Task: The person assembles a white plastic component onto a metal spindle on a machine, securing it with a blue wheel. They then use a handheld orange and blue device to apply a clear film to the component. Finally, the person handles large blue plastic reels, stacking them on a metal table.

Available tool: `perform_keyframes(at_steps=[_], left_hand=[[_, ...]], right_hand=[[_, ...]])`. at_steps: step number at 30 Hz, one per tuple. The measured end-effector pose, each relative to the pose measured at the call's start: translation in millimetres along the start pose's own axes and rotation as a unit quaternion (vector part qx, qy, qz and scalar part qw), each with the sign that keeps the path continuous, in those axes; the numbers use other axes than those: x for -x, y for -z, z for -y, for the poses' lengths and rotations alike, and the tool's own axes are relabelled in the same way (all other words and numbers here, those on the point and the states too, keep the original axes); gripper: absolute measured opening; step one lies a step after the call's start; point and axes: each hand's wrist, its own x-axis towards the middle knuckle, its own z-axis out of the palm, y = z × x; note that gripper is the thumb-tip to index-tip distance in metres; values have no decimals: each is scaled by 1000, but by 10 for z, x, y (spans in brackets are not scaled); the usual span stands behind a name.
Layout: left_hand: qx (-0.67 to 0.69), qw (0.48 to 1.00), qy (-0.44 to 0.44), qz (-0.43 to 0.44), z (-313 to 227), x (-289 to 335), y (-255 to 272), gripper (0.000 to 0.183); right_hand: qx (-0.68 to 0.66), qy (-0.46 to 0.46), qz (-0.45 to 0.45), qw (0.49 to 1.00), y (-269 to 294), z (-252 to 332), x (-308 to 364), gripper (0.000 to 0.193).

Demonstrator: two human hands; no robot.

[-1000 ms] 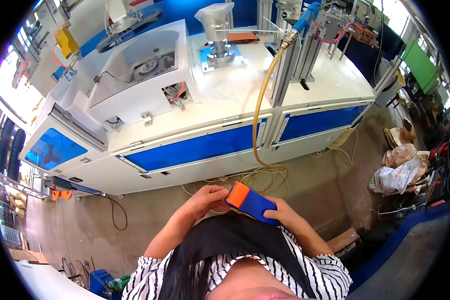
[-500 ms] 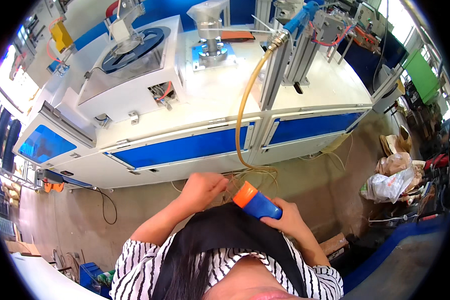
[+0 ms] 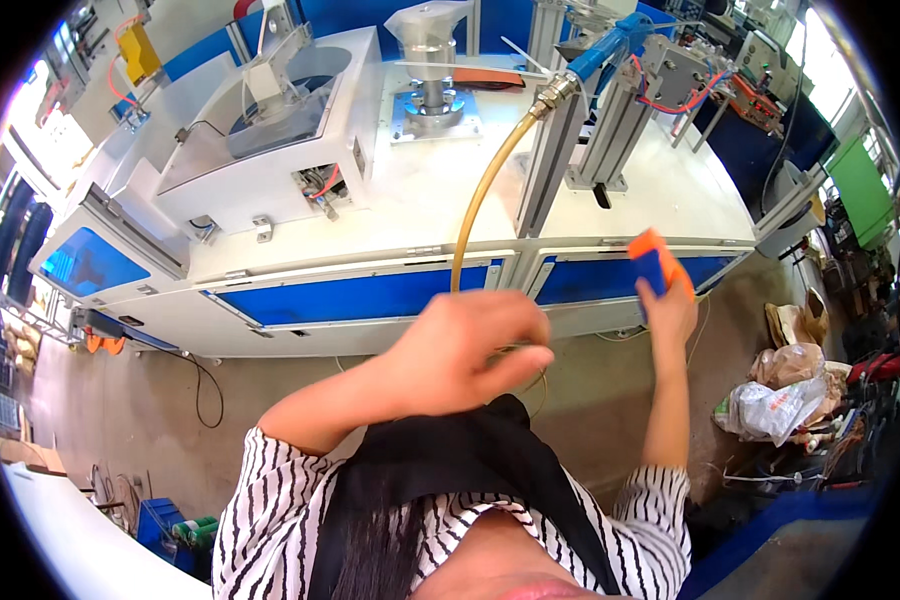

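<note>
My right hand (image 3: 673, 308) is stretched forward on the right, wrapped round a blue-and-orange block-shaped object (image 3: 649, 262). Its orange end points up and away, in front of the machine's right blue panel; its exact kind does not show. Nearer to me, my left hand (image 3: 467, 350) is raised in the middle, back of the hand up. The fingers are curled in, with the thumb beneath them. Whatever they may hold is hidden. Behind the left hand, an amber hose (image 3: 483, 200) hangs down from a blue-handled fitting (image 3: 608, 50).
A long white machine bench (image 3: 410, 215) spans the front, carrying a round feeder (image 3: 285, 115), a metal fixture (image 3: 432, 100) and upright aluminium posts (image 3: 555, 150). Plastic bags (image 3: 775, 405) lie on the floor at right. A black cable (image 3: 210, 395) loops on the floor at left.
My right hand has carried the blue-and-orange object from close to my body forward and right, toward the bench. My left hand has risen and moved rightward.
</note>
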Motion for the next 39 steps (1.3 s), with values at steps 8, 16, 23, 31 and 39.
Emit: perform_keyframes(at_steps=[8, 16, 23, 31, 39], left_hand=[[308, 930, 154, -130, 395, 25, 725, 74], [329, 927, 157, -93, 1073, 229, 1437, 81], [166, 986, 32, -12, 1513, 436, 2014, 82], [-5, 999, 4, -44, 1860, 310, 2664, 50], [-175, 980, 61, -68, 2116, -260, 3226, 32]], right_hand=[[169, 32, -188, 967, -1001, -414, -1518, 56], [-540, 284, -330, 721, -50, 2109, 228, 52], [-807, 23, 135, 575, -512, 4054, 385, 55], [-804, 72, -68, 586, -979, 4582, -152, 6], [-858, -159, -134, 470, -1978, 3876, -2123, 16]])
